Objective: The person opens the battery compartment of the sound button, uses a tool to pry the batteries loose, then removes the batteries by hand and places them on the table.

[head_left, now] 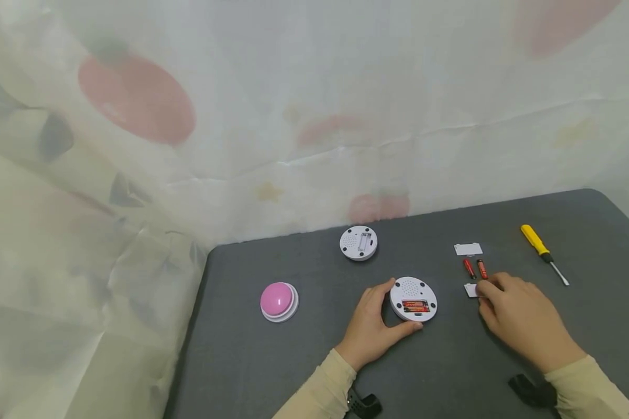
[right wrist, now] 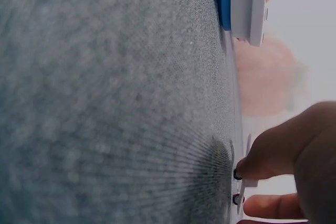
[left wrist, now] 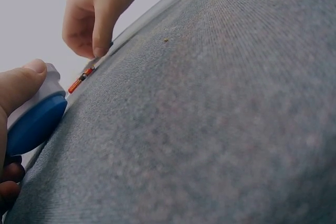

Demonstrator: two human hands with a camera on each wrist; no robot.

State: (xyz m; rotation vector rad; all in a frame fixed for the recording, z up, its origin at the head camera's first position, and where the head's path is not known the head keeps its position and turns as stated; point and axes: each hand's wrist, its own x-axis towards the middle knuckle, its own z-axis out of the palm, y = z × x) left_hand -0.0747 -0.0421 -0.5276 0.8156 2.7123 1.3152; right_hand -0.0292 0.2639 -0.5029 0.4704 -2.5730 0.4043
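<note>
A sleeve (head_left: 589,384) at lower right leads to the right hand (head_left: 526,317), pinching a white cover (head_left: 470,290) right of the blue button (head_left: 412,293) the left hand (head_left: 371,326) grips by its rim

Wears beige slvs (head_left: 589,387) L & R, w/ blk strap (head_left: 366,405) at L wrist & blk piece (head_left: 532,391) at R.

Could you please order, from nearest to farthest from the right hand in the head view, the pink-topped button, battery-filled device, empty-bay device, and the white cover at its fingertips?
1. White cover: pinched by the right hand.
2. Battery-filled device: to the left, in the left hand.
3. Empty-bay device: farther left, toward the back.
4. Pink-topped button: farthest left.
</note>
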